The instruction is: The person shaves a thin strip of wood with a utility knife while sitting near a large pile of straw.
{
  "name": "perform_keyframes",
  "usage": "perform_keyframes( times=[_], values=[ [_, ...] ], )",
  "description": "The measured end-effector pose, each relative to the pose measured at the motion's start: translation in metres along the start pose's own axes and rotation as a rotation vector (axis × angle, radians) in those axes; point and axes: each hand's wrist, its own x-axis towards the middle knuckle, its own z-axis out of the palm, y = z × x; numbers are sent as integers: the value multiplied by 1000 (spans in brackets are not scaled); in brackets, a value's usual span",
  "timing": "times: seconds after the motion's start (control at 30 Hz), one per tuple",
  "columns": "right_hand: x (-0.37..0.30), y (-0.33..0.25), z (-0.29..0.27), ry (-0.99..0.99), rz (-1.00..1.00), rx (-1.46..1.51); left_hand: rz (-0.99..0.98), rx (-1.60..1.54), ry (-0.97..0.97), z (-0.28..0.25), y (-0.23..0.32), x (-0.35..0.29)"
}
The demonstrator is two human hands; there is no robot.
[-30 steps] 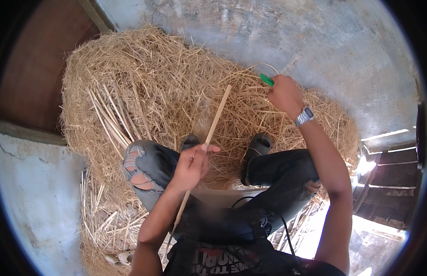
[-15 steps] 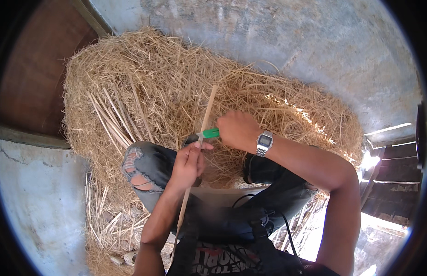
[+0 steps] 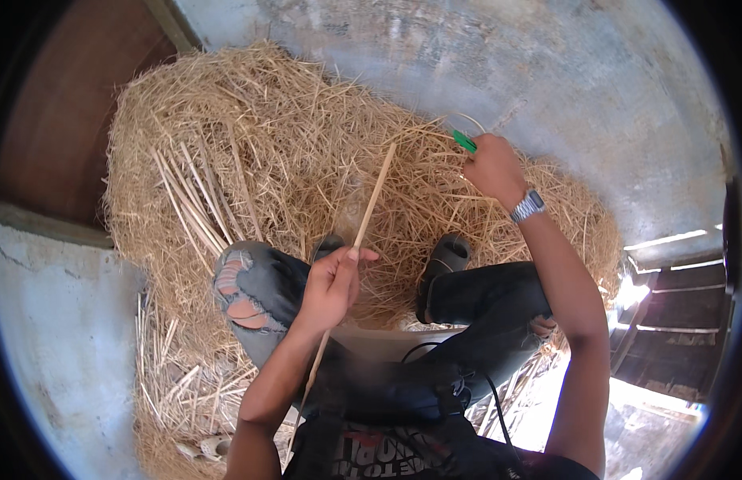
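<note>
Head view, looking down on a seated person with legs spread. The bare left hand (image 3: 332,282) grasps a long, flat, pale tan strip of wood-like material (image 3: 377,192) partway along its length, thumb on top; the strip slants away from the body, its far end free above the straw, its near part running down beside the left forearm. That hold probably steadies it while leaving the far length exposed. The right hand (image 3: 496,170) is clenched around a small, bright green tool (image 3: 464,142), well apart from the strip, out to the far right; its working end is too unclear to make out. Holding it there seems to give the arm room. Several thin, pale tan sticks (image 3: 192,196) fan out beyond the left knee of the ripped dark jeans (image 3: 263,300), apparently within easy reach, on a broad heap of dry golden straw (image 3: 267,104).
</note>
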Motion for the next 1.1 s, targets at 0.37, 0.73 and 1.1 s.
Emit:
perform_keyframes(
  times=[0.37,0.73,1.1],
  values=[
    [-80,-111,48,-261,-457,29,43,188,93,-5,-18,4],
    [4,-40,18,-27,-54,-24,17,196,6,3,-17,-2],
    [-47,-61,5,-11,-275,156,167,339,144,4,-12,6]
  ],
)
